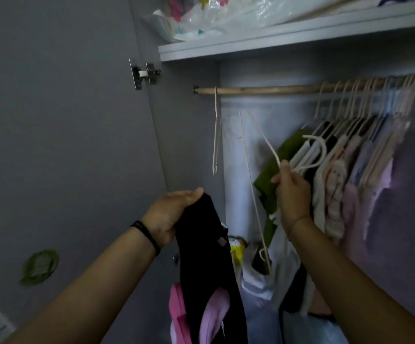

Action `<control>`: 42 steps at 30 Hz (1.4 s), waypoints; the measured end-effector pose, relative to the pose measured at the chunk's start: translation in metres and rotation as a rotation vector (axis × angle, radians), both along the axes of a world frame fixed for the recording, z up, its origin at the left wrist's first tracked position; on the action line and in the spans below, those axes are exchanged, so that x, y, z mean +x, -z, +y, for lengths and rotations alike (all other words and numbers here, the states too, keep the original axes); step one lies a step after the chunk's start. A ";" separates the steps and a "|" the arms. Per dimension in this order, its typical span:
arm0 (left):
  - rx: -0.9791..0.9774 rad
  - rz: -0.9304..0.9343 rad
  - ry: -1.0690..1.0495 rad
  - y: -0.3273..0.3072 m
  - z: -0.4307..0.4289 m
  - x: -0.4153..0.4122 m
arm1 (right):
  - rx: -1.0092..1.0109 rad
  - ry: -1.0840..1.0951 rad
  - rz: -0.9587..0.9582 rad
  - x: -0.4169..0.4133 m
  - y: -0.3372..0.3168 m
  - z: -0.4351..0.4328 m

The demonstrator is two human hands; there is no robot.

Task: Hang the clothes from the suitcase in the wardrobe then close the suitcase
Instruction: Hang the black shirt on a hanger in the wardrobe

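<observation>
Two grips seen at wardrobe [189,145]: my L hand [174,214] holds black garment [206,256]; my R hand [290,192] pinches pale hanger [272,151], both well below rod [251,90].

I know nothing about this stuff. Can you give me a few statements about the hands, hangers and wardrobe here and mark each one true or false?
1. The left hand grips a black garment. True.
2. The right hand holds nothing. False: it holds a pale hanger.
3. One bare hanger hangs alone near the left end of the rod. True.
4. The black garment hangs on the rod. False: it is in the left hand, below the rod.
5. The shelf above the rod is bare. False: plastic bags lie on it.
</observation>
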State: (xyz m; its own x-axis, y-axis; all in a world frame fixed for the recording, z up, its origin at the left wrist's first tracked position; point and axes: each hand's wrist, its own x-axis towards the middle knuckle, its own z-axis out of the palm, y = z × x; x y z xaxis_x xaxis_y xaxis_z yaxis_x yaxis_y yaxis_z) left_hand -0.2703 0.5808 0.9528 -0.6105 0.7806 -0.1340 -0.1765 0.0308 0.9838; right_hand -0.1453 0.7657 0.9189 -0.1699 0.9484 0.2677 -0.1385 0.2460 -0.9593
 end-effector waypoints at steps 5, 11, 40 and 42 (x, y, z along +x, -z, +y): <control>-0.057 0.153 0.078 0.013 -0.021 0.017 | -0.045 0.082 0.130 0.058 0.019 -0.024; -0.132 0.411 0.153 0.019 -0.026 0.030 | -0.199 -0.396 0.627 0.096 -0.008 -0.038; 0.132 0.120 -0.372 0.021 -0.011 -0.010 | 0.201 -0.529 -0.151 0.103 0.034 -0.009; 0.111 0.099 -0.423 0.022 -0.009 -0.008 | 0.260 -0.502 -0.214 0.109 0.025 -0.005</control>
